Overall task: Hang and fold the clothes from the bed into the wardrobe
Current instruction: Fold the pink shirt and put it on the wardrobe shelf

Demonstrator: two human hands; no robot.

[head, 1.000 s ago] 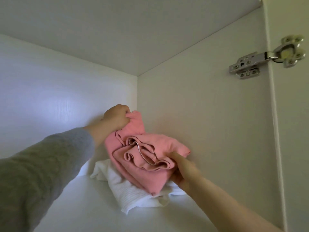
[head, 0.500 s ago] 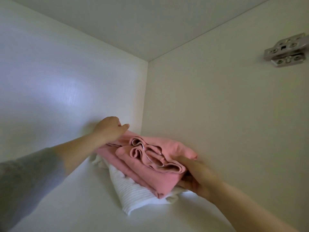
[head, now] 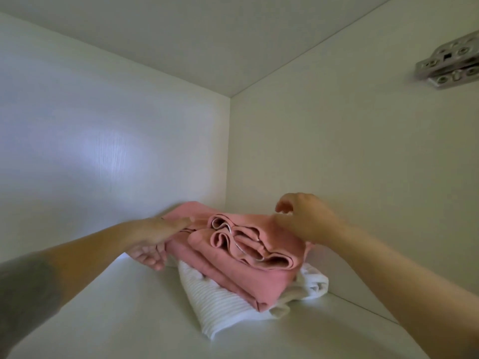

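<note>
A folded pink garment lies on top of a folded white ribbed garment in the back right corner of a white wardrobe shelf. My left hand is at the pink garment's left edge, thumb lying along its top and fingers relaxed below, beside the stack. My right hand hovers over the right side of the pink garment with fingers loosely bent, the heel of the hand against the cloth, holding nothing.
The wardrobe's back wall, right side wall and top panel close in the compartment. A metal door hinge is fixed on the right wall near the front.
The pink garment has settled flat onto the white one. My right hand let go of its front edge and rose over its top. My left hand slid down to its left side.
</note>
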